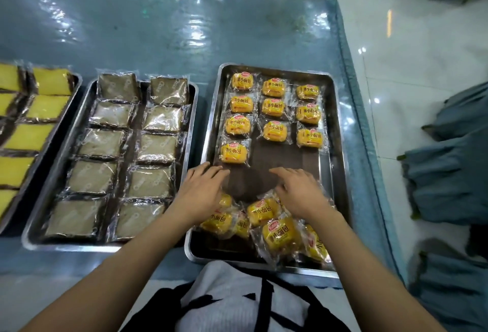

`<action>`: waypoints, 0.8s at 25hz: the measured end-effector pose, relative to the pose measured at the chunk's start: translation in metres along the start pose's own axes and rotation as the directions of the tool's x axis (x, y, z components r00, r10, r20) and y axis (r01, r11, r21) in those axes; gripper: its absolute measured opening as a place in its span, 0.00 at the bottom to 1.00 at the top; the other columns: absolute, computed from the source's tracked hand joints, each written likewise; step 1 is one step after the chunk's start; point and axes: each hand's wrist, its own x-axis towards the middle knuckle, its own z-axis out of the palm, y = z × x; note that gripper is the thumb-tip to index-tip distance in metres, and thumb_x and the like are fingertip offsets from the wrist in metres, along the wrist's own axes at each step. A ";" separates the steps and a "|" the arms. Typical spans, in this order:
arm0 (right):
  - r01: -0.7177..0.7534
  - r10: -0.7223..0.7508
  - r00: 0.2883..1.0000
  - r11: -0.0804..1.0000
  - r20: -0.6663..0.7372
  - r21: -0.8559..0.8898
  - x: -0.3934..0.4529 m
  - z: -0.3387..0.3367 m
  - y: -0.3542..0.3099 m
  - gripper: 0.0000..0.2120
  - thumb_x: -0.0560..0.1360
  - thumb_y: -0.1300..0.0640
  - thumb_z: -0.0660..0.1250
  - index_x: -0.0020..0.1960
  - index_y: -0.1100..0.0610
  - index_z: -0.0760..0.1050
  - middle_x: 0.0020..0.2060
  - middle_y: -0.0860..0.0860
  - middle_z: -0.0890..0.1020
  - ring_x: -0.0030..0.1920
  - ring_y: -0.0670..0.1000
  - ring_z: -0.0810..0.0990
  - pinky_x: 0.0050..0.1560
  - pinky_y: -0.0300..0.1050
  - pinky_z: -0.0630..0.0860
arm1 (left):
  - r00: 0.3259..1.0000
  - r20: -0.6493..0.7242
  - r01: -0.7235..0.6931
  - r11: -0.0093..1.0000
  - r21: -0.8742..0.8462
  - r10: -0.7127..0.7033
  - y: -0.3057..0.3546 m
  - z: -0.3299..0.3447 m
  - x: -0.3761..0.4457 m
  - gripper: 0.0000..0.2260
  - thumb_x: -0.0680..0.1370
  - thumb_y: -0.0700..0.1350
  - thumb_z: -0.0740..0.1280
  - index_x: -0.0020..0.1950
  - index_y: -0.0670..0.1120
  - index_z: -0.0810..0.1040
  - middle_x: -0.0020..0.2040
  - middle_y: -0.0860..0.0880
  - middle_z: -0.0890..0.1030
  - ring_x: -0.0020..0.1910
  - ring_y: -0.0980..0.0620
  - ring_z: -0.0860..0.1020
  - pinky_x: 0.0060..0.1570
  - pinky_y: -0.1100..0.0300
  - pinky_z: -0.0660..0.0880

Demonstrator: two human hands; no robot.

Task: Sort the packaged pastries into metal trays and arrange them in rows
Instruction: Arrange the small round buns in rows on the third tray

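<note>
A metal tray (333, 162) on the right holds small yellow packaged buns. Several of them lie in three neat rows (273, 107) at its far end. A loose heap of the same buns (274, 231) fills its near end. My left hand (201, 192) hovers palm down over the heap's left side, fingers spread, with nothing visibly gripped. Fingers apart, my right hand (301, 191) rests on the heap's right side, and a wrapper edge shows just beneath it. Bare tray floor lies between the rows and the heap.
A second metal tray (39, 242) to the left holds brown packaged slices in two columns. A third tray (75, 80) at the far left carries yellow cake slices. The table is covered in blue plastic sheet (158, 28). Grey-blue bundles (449, 178) lie on the floor at right.
</note>
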 end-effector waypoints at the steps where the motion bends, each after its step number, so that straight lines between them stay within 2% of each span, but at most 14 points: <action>1: 0.028 -0.028 1.000 1.000 0.007 -0.008 0.002 0.002 -0.007 0.22 0.81 0.54 0.59 0.75 0.47 0.67 0.70 0.49 0.76 0.69 0.54 0.72 0.72 0.54 0.63 | 1.000 -0.005 0.027 1.000 -0.005 -0.027 -0.005 0.000 -0.006 0.24 0.83 0.42 0.55 0.79 0.53 0.60 0.79 0.52 0.63 0.79 0.45 0.54 0.77 0.47 0.51; 4: 0.110 -0.108 0.993 0.994 0.047 -0.021 0.007 0.012 -0.025 0.21 0.81 0.53 0.59 0.74 0.47 0.68 0.69 0.49 0.77 0.69 0.53 0.72 0.74 0.53 0.60 | 0.997 -0.016 0.077 0.997 -0.007 -0.077 -0.019 0.005 -0.022 0.26 0.80 0.38 0.56 0.78 0.52 0.63 0.78 0.52 0.66 0.79 0.45 0.56 0.76 0.47 0.53; 7: 0.204 -0.201 0.973 0.979 0.111 -0.019 0.011 0.025 -0.039 0.22 0.80 0.51 0.60 0.73 0.46 0.69 0.68 0.49 0.78 0.70 0.52 0.72 0.77 0.53 0.57 | 0.997 -0.023 0.067 0.997 -0.025 -0.068 -0.026 0.012 -0.034 0.24 0.80 0.40 0.59 0.76 0.52 0.66 0.75 0.52 0.71 0.78 0.45 0.59 0.74 0.48 0.55; 11: 0.292 -0.281 0.936 0.956 0.210 -0.023 0.013 0.033 -0.057 0.23 0.78 0.43 0.63 0.72 0.45 0.69 0.66 0.46 0.78 0.69 0.51 0.72 0.79 0.55 0.52 | 0.998 -0.049 0.041 0.999 -0.017 -0.042 -0.025 0.015 -0.041 0.23 0.79 0.43 0.63 0.74 0.52 0.68 0.73 0.53 0.71 0.77 0.46 0.60 0.74 0.49 0.54; 16: 0.296 -0.288 0.922 0.955 0.259 0.007 0.013 0.037 -0.064 0.20 0.79 0.45 0.61 0.70 0.45 0.70 0.59 0.45 0.81 0.65 0.51 0.74 0.79 0.56 0.51 | 0.995 -0.091 0.035 0.999 -0.036 -0.038 -0.027 0.018 -0.048 0.20 0.79 0.47 0.66 0.71 0.52 0.73 0.67 0.54 0.76 0.72 0.48 0.66 0.72 0.51 0.59; 20: 0.230 -0.252 0.923 0.967 0.290 0.107 0.015 0.040 -0.066 0.23 0.79 0.36 0.55 0.69 0.45 0.71 0.55 0.46 0.81 0.61 0.50 0.75 0.77 0.57 0.55 | 0.990 -0.132 0.049 0.997 -0.057 -0.057 -0.027 0.022 -0.049 0.16 0.77 0.47 0.70 0.64 0.52 0.78 0.59 0.53 0.80 0.63 0.49 0.72 0.65 0.52 0.66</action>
